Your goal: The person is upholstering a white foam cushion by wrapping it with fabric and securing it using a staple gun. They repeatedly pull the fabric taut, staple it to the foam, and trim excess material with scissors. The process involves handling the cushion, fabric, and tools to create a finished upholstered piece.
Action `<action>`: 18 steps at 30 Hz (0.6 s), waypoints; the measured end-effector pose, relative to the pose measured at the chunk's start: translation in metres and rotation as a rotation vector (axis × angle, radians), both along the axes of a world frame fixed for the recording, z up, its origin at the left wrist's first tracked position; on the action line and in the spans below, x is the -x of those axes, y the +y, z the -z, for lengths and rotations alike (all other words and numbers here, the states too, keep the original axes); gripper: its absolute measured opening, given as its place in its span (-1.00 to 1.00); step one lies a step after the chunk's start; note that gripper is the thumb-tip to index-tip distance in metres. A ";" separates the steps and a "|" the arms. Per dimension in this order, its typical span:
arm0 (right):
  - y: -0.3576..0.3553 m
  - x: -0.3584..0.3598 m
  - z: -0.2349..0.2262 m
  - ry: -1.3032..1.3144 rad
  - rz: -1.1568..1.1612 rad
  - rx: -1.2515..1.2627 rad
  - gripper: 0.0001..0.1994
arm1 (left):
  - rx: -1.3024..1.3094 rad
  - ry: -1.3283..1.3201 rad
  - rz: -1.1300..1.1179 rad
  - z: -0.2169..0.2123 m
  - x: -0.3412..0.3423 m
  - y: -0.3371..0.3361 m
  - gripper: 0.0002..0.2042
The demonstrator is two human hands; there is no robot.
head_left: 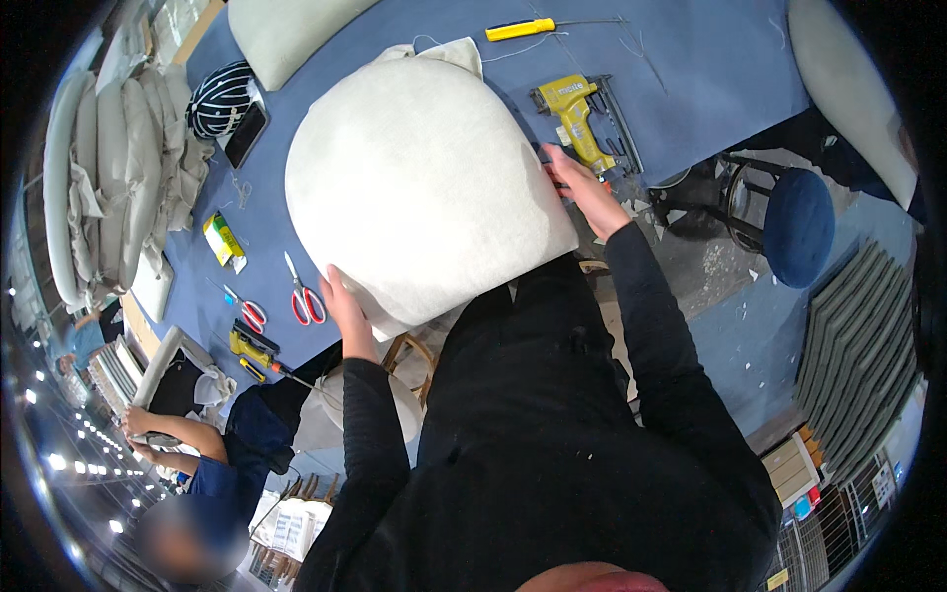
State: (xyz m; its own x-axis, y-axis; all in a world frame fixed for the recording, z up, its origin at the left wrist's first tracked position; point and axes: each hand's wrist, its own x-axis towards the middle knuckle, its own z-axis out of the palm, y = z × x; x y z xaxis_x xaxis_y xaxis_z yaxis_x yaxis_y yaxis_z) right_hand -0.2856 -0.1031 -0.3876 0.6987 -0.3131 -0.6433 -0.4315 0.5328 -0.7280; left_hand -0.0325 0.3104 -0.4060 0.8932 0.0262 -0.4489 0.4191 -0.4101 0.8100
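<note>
A cream fabric-covered seat cushion (424, 187) lies on the blue work table in front of me, its near edge reaching over the table's edge. My left hand (345, 308) grips its near left side, fingers along the edge. On the opposite side, my right hand (584, 192) holds the right edge, its fingers partly hidden by the cushion. Loose cloth (459, 55) sticks out at the far edge. Close to my right hand lies a yellow staple gun (580, 113). Red-handled scissors (304, 296) are beside my left hand.
A yellow-handled screwdriver (521, 30) lies at the far side. Left are a second pair of scissors (253, 314), a phone (247, 135), another staple gun (253, 341) and stacked cushions (113, 183). A co-worker (237, 444) works at lower left. A blue stool (799, 227) stands right.
</note>
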 end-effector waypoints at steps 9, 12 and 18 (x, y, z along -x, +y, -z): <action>0.022 -0.045 -0.218 -0.546 -0.232 0.233 -0.12 | 0.674 0.463 0.018 -0.018 -0.028 -0.052 -0.28; 0.056 -0.072 -0.267 -0.745 -0.271 0.232 0.00 | 0.774 0.402 0.224 -0.022 -0.029 -0.089 -0.29; 0.143 -0.166 -0.244 -0.801 -0.116 0.582 0.13 | 0.719 0.177 0.579 -0.258 -0.065 -0.149 -0.34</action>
State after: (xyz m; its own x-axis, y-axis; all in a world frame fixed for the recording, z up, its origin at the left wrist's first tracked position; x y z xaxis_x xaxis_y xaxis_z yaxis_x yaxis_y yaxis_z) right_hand -0.1201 0.0396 -0.1438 0.9056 -0.3321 0.2637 0.2749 -0.0138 -0.9614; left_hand 0.0325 0.1616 -0.1482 0.5980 -0.7368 -0.3154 0.4476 -0.0195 0.8940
